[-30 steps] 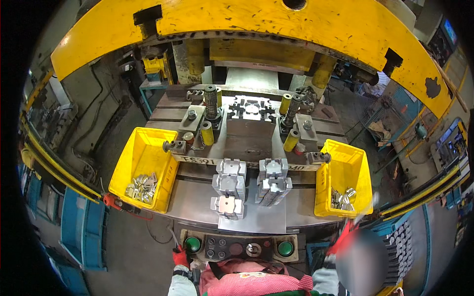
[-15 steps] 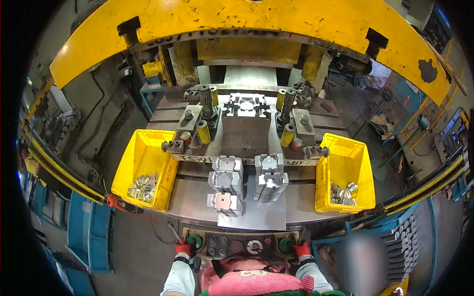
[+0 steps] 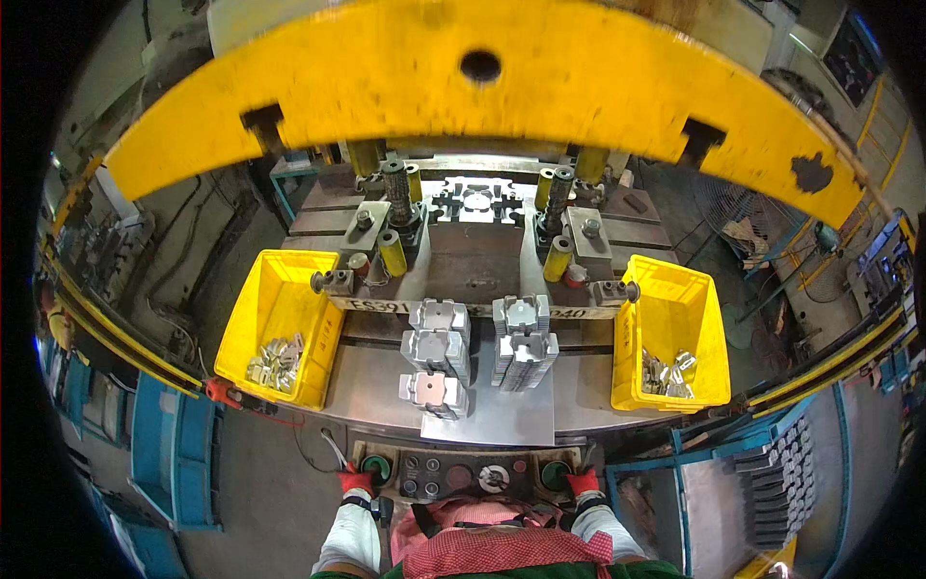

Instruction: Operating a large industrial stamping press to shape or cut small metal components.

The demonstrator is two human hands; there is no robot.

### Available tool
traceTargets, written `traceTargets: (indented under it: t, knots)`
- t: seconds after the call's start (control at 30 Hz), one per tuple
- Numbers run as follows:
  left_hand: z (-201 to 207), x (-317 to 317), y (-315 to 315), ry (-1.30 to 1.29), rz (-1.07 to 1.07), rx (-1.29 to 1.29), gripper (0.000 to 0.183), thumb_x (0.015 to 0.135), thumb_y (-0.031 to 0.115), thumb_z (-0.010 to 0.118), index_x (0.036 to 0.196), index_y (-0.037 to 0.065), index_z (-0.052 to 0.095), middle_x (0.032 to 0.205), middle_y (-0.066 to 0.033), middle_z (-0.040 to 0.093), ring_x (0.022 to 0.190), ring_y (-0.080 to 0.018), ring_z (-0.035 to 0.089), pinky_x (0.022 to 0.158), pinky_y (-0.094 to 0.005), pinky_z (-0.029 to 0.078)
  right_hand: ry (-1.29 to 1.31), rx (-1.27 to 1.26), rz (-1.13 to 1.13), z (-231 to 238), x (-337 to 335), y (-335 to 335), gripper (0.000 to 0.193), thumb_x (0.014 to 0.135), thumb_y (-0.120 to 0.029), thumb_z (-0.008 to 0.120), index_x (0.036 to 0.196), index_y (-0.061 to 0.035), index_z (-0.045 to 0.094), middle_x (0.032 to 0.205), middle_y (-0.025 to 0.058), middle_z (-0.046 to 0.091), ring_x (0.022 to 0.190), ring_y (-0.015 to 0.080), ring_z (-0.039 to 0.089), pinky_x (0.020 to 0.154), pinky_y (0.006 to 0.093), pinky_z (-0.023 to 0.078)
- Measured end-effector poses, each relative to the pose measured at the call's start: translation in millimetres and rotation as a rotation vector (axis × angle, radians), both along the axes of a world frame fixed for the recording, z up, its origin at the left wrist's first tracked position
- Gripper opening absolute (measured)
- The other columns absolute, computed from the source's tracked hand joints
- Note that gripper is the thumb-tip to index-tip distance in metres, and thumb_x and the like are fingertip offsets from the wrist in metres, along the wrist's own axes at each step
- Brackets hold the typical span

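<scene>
My left hand (image 3: 355, 482), in a red glove, rests at the left end of a control panel (image 3: 439, 488), against a round green push button (image 3: 374, 470). At the panel's right end my red-gloved right hand (image 3: 584, 482) is against another green button (image 3: 556, 474). The fingers of both hands are too small and hidden to make out. Beyond the panel, stacks of stamped metal parts (image 3: 436, 349) stand on a metal sheet (image 3: 492, 420). Further back, a bright metal part (image 3: 476, 201) lies on the die (image 3: 475, 261) between guide posts. Above it hangs a large yellow press ram (image 3: 482, 106).
Yellow bins with small metal pieces stand left (image 3: 289, 289) and right (image 3: 666, 299) of the die. A blue rack (image 3: 174, 454) is at the lower left. Rows of dark metal parts (image 3: 781, 482) lie at the lower right, and a fan (image 3: 738, 212) stands behind.
The yellow press ram has come down, covering more of the opening behind the die. Both hands stay at the green buttons. The whole view has shifted slightly.
</scene>
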State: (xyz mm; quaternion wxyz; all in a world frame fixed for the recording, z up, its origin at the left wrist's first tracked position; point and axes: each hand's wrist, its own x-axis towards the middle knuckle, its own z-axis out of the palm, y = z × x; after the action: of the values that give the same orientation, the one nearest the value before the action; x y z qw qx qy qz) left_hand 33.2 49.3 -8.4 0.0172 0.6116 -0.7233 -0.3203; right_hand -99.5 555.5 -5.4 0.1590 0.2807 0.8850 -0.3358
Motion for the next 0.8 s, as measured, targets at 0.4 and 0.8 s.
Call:
traceTargets:
  t: [0.4,0.8]
  knots:
    - [-23.4,3.3,-13.2,0.273,0.095,0.212,0.091,0.044,0.02,0.08,0.117,-0.001,0.029,0.114,-0.0134,0.046,0.105,-0.0229,0.045,0.086,-0.0304,0.038,-0.087,-0.013,-0.055,-10.4,-2.1,1.2,0.096,0.049,-0.037,0.076,0.122,0.0037,0.029,0.113,0.0236,0.047,0.105,0.0315,0.047,0.084,0.0333,0.041]
    - [153.9,38.3,-10.2,0.753,0.216,-0.308,0.024,0.082,0.024,0.053,0.09,0.001,0.05,0.073,-0.0026,0.05,0.061,-0.0102,0.046,0.054,-0.0238,0.039,0.492,-0.472,-0.977,82.1,-3.7,58.9,0.036,0.078,-0.036,0.052,0.102,-0.0099,0.046,0.084,0.0083,0.053,0.069,0.0192,0.05,0.048,0.0321,0.039]
